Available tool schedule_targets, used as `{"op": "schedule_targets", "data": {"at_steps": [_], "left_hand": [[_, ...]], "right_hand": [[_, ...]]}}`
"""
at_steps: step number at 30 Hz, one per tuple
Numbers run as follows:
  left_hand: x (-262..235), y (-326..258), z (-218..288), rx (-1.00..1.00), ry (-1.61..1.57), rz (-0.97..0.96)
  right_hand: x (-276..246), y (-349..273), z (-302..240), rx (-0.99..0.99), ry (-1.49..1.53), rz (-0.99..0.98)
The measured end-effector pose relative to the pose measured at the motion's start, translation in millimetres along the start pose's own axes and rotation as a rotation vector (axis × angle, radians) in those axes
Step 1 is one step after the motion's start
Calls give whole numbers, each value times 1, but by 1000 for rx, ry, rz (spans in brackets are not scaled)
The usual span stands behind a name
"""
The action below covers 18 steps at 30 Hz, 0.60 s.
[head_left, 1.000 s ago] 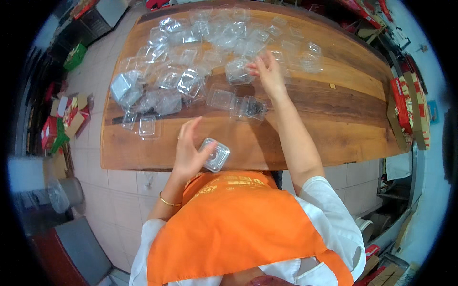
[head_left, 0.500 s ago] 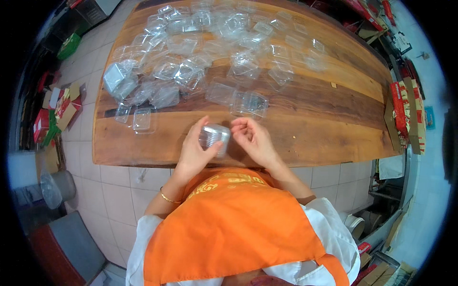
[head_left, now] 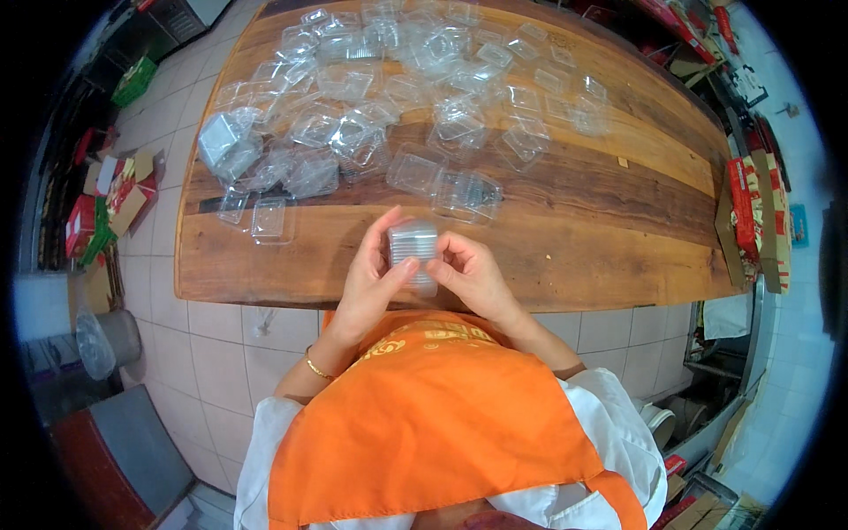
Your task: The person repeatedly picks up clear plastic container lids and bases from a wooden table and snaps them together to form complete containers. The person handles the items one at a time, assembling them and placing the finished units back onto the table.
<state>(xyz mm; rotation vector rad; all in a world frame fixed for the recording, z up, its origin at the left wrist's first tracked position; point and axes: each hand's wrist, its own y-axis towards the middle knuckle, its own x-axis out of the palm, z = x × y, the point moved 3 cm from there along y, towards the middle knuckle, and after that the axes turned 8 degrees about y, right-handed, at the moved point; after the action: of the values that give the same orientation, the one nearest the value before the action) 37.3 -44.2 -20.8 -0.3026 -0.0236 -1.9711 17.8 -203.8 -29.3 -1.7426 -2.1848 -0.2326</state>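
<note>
The orange apron (head_left: 433,433) bears yellow writing, bent by the cloth and not clear to read. Clear plastic with ribbed walls, one box (head_left: 413,243) or several nested, I cannot tell, is between the hands, above the near edge of the wooden surface (head_left: 583,238). The left hand (head_left: 364,278) grasps its left side with curved fingers, thumb on the front; the right hand (head_left: 479,276) pinches its right edge, fingers bent. Shiny, squarish containers (head_left: 459,124) lie scattered beyond.

Left hand (head_left: 369,274) grips ribbed plastic (head_left: 413,240), right hand (head_left: 473,272) at its three o'clock edge; clear boxes (head_left: 459,124) lie on the bench (head_left: 618,238) from ten to one o'clock.
</note>
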Motion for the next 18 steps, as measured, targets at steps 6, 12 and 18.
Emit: {"op": "schedule_targets", "data": {"at_steps": [6, 12, 18], "left_hand": [[3, -1, 1, 3, -54, -17], [-1, -4, 6, -2, -98, -20], [-27, -5, -4, -117, -372, 31]], "right_hand": [[2, -2, -5, -2, 14, 15], [0, -6, -10, 12, -29, 28], [-30, -4, -1, 15, 133, 107]]}}
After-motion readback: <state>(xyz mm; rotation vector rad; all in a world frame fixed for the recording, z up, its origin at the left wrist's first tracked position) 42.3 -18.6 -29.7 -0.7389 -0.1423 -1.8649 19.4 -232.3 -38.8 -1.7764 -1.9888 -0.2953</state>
